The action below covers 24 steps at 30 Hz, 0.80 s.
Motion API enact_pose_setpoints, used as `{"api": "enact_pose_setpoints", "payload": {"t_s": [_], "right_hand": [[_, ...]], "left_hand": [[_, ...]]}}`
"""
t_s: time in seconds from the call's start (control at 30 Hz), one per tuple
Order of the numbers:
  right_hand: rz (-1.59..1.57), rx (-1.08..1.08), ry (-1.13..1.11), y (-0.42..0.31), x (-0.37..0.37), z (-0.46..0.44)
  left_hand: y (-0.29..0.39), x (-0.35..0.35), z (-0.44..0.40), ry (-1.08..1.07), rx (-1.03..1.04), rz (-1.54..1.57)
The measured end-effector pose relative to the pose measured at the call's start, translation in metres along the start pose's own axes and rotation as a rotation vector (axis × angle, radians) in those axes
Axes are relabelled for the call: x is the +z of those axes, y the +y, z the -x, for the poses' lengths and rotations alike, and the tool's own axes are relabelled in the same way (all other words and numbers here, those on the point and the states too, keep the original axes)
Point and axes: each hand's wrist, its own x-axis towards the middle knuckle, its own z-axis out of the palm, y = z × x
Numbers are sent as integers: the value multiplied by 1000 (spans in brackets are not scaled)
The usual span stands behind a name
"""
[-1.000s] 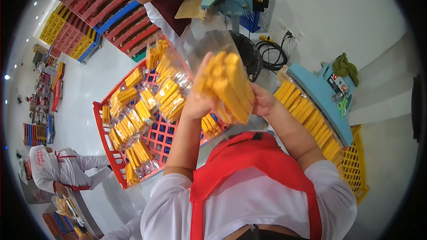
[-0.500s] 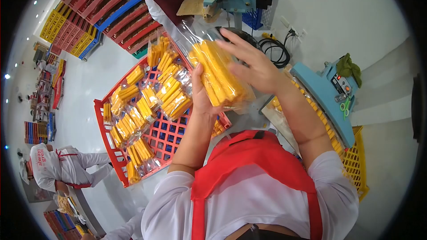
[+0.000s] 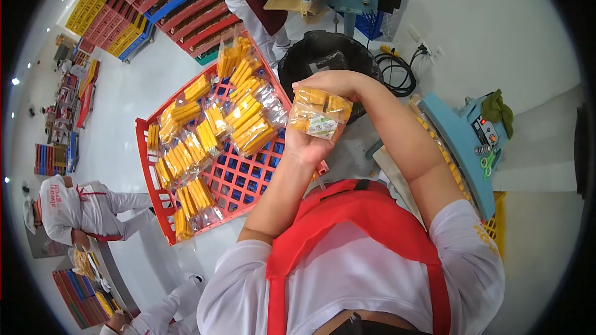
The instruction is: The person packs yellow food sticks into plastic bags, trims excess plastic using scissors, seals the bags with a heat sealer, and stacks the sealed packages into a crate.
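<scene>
The left hand (image 3: 307, 147) is curled round the underside of a bag (image 3: 321, 111) of yellow sticks, its labelled end facing the apron (image 3: 347, 226). The right hand (image 3: 332, 80) bends over the bag's far edge; its fingers are mostly hidden, so how far they close cannot be told. Left, the red crate's (image 3: 144, 158) edge runs near the bag; beyond sits a black bin (image 3: 293, 56). Rightward, floor separates the bag from the blue machine (image 3: 456, 142).

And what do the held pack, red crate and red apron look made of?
Held pack: apparently plastic film, glossy and see-through, with bright glints. Red crate: probably moulded plastic, smooth, with a regular open lattice. Red apron: matte fabric, judging by its soft folds; fibre unclear.
</scene>
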Motion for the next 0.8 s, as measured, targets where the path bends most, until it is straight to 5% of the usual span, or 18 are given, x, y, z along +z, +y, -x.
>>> {"api": "enact_pose_setpoints", "payload": {"t_s": [0.53,0.57,0.63,0.73,0.8], "right_hand": [[173,-92,5,7,4,-9],[702,-526,134,14,-1,-10],[1224,-976,232,4,2,6],[1261,-856,247,-14,14,41],[633,-448,-402,-16,16,41]], "left_hand": [[2,-5,12,-59,36,-24],[5,-1,15,-87,-43,0],[8,11,27,-118,-100,42],[20,6,52,-98,-271,-352],[46,-27,67,-115,-171,-408]]}}
